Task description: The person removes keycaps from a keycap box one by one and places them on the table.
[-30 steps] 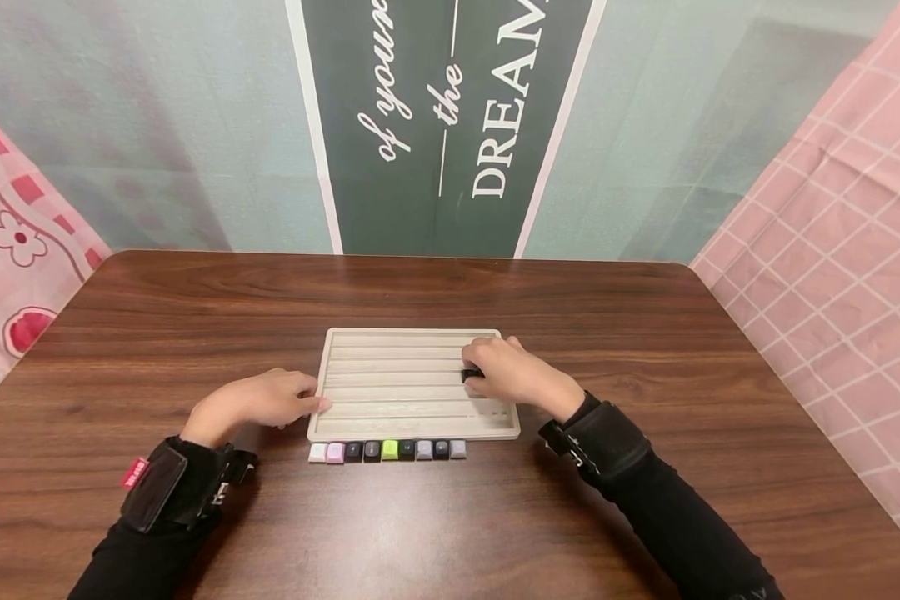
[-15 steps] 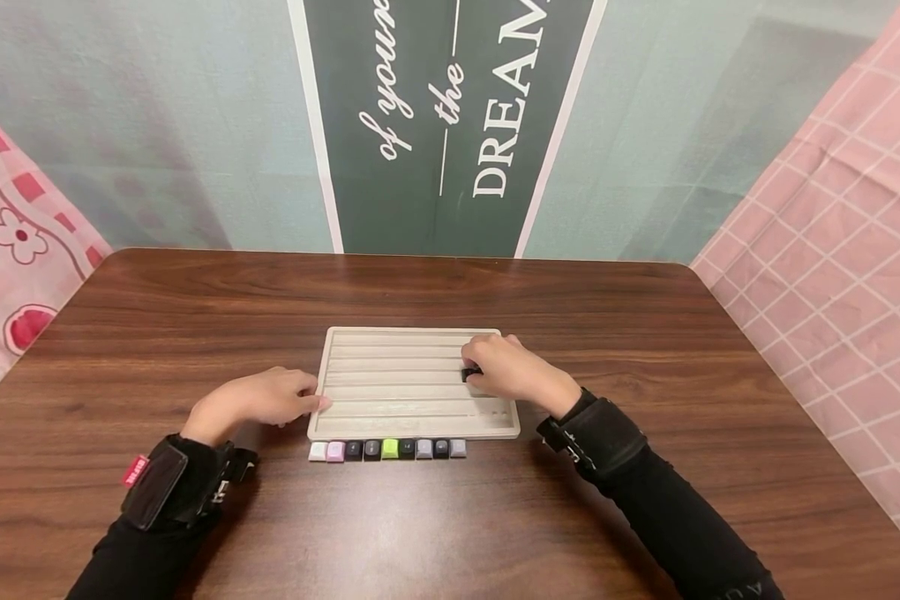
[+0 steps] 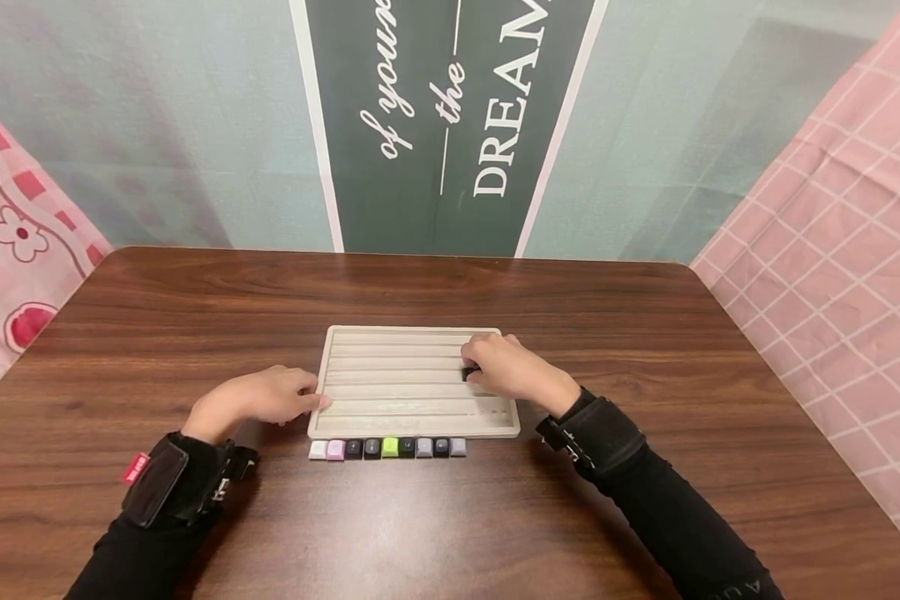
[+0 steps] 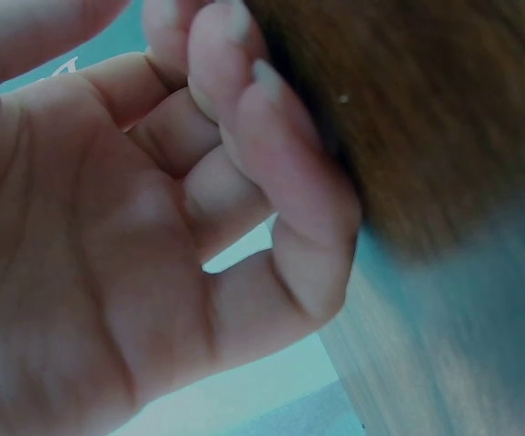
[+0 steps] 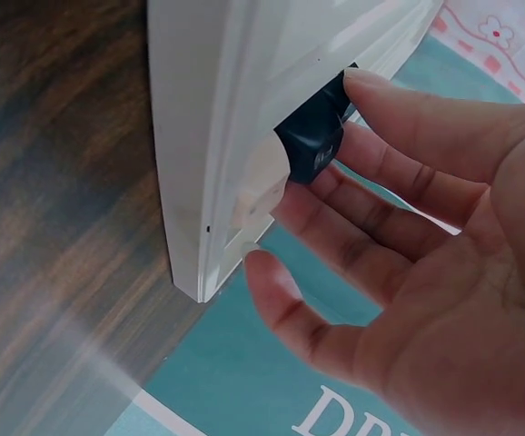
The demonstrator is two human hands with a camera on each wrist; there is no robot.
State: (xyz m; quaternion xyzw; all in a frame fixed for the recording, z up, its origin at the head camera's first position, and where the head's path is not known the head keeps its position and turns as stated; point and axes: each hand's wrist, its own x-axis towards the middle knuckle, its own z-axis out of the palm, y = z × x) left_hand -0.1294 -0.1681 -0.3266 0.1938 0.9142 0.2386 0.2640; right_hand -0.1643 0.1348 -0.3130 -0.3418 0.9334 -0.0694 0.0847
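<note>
A shallow cream ribbed tray lies on the table. My right hand reaches over its right side, pinching a black keycap between thumb and fingers. In the right wrist view, a black keycap with a pale marking sits in the tray between thumb and fingertips. A white keycap stands beside it; the thumb tip partly covers another dark piece. My left hand rests at the tray's left edge, its thumb tip on the rim. Its fingers are loosely bent in the left wrist view, with no object visible in the palm.
A row of several keycaps lies along the tray's near edge, including a white one, a pink one and a lime green one. The brown wooden table extends around the tray, with cloth hangings behind and at both sides.
Almost nothing differs. The right hand stays at the same place on the tray with the black keycap, and the left hand keeps its position at the rim.
</note>
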